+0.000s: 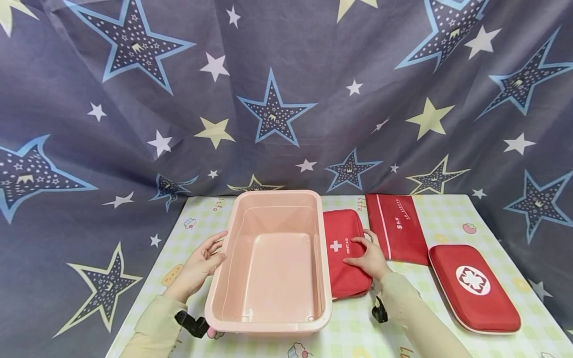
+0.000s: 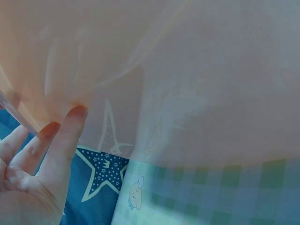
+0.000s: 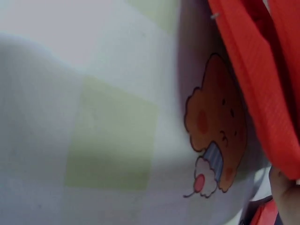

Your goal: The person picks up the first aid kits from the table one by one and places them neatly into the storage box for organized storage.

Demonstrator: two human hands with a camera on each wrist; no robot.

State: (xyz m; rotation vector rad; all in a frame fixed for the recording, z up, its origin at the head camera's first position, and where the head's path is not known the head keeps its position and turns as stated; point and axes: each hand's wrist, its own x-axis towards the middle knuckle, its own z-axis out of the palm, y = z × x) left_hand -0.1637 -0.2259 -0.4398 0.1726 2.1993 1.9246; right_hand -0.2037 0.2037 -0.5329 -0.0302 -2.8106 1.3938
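Beneath the right hand (image 1: pixel 372 258), its grip unclear, lies the red first-aid pouch (image 1: pixel 343 277), likely light and soft, best pinched by its edge; the left hand (image 1: pixel 197 271), fingers extended, touches the stiff-looking pink plastic basin (image 1: pixel 277 278).

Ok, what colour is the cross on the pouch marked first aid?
The cross is white, on the red pouch; the head view shows it best.
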